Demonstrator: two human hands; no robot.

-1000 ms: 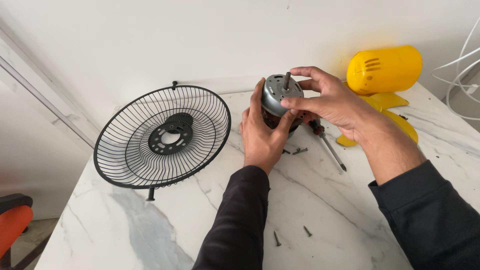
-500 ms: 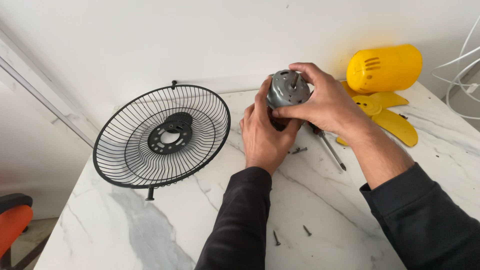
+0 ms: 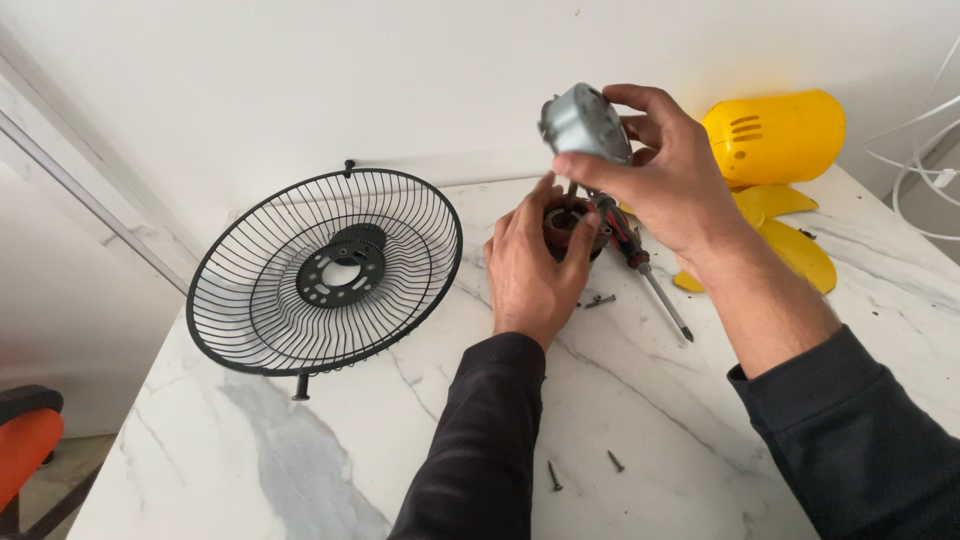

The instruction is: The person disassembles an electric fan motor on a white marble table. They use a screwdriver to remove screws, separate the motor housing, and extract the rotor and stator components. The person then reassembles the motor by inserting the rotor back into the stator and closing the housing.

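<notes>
Gripping a round grey metal motor cover (image 3: 585, 122) between thumb and curled fingers, the right hand (image 3: 665, 180) holds it in the air above the table, tilted, its rim catching the light. Below it, the left hand (image 3: 530, 270) wraps closed around the motor body (image 3: 572, 222), a dark, reddish-brown core standing on the white marble table (image 3: 650, 400). A screwdriver (image 3: 640, 265) lies just beside it, near loose screws (image 3: 598, 300).
</notes>
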